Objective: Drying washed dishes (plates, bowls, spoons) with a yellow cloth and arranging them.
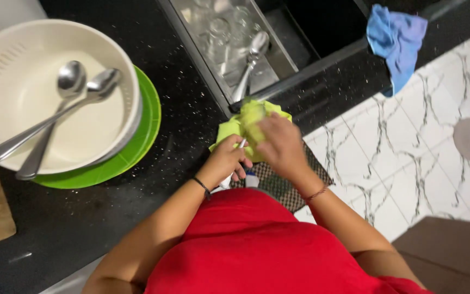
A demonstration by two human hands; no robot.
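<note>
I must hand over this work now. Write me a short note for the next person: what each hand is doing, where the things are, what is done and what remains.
Left hand: closed around the lower end of a small utensil, mostly hidden.
Right hand: pressing the yellow-green cloth around the utensil's upper part, over the counter edge.
Things: two spoons lie in the white colander bowl, which sits on a green plate. One spoon lies in the sink with glasses. A blue cloth hangs at the sink's right end.
Done: apparently the two spoons in the bowl.
Left: the utensil in hand, and the spoon and glasses in the sink.
</note>
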